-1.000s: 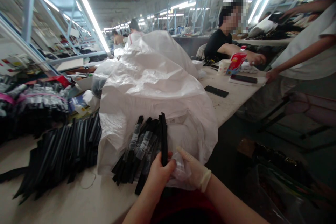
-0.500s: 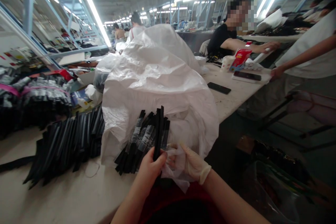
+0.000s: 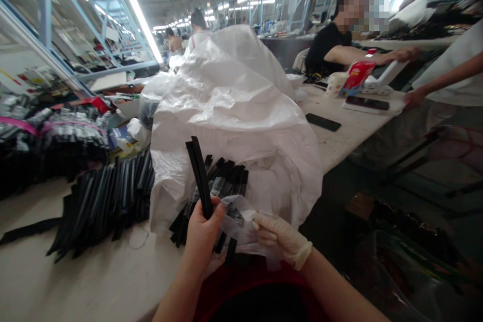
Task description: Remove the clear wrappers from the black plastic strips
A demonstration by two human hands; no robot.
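My left hand (image 3: 205, 224) is closed round a couple of flat black strips (image 3: 199, 176), which stick up above the fist and tilt to the left. My right hand (image 3: 281, 237), in a pale thin glove, pinches a piece of clear plastic film (image 3: 241, 219). The film stretches between both hands. Behind them several black strip bundles (image 3: 226, 173), some wrapped in clear film, lie on a large white plastic sack (image 3: 226, 105). A long row of loose black strips (image 3: 101, 201) lies on the table to the left.
Wrapped bundles tied with pink bands (image 3: 75, 131) are piled at the far left. On the table (image 3: 332, 148) at right lie a phone (image 3: 323, 122) and a red package (image 3: 356, 76). A co-worker in black (image 3: 328, 48) sits behind it; another person's hand (image 3: 414, 98) rests at its edge.
My left hand has moved left with the black strips, now tilted left and apart from the bundles behind. The film between my hands is pulled wider. The view has shifted slightly.
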